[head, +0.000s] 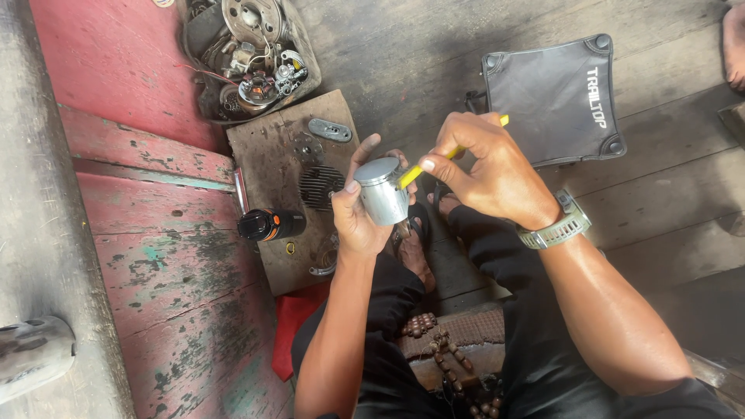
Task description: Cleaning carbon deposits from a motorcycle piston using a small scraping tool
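Wall side: a worn red-painted plank surface (pixel 155 256) with flaking green patches runs down the left edge of the view.
Parts tray: at the top edge, a grimy tray (pixel 306 66) holds engine parts, wires and a round metal plate.
Work board: a stained brown board (pixel 272 256) lies on the wooden floor (pixel 403 46); a black bottle (pixel 270 225) with an orange band lies on its side at the board's left edge, and a black finned part (pixel 320 185) sits near the board's middle, just left of the hands.
Left hand: the left hand (pixel 355 221) is clamped around a silver metal piston (pixel 383 192), thumb on one side and fingers on the other, crown tilted up toward the camera, held in the air above the board's right edge.
Right hand: the right hand (pixel 485 167) pinches a thin yellow tool (pixel 450 153) between thumb and fingers; its tip touches the piston's upper rim.
Doing it well: I judge the piston should stay braced firmly in the left palm while the tool works with small strokes along the rim, light enough not to slip or score the metal.
Wrist: a grey metal watch (pixel 557 225) sits on the right wrist.
Right side: a black padded cushion (pixel 555 97) lies on the floor toward the top right corner.
Lap: brown beads (pixel 446 361) rest by the dark trousers.
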